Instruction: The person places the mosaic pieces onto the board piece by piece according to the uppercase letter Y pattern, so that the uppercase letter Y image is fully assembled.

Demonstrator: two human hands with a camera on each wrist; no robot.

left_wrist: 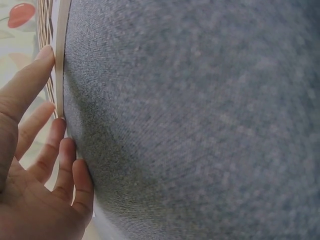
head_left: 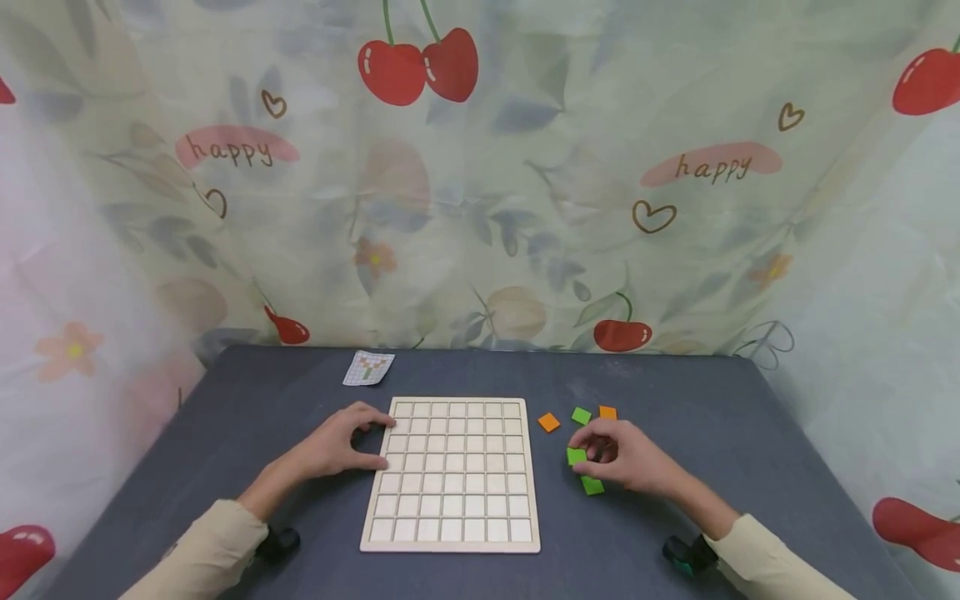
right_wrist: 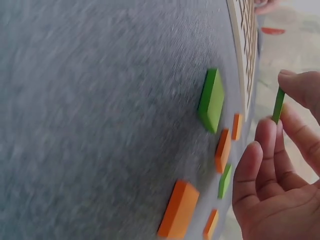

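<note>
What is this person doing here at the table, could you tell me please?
A person is handling small tiles beside a board. The right hand pinches a green tile, with loose orange tiles and another green tile lying nearby on the dark table. The left hand touches the left edge of the pale gridded board. Beyond the board lies a small patterned card.

The right hand (head_left: 633, 458) hides part of an orange tile (head_left: 608, 412). The squares on the little card (head_left: 368, 367) are too small to count. The left wrist view cuts off the pale board (left_wrist: 62, 30).
</note>
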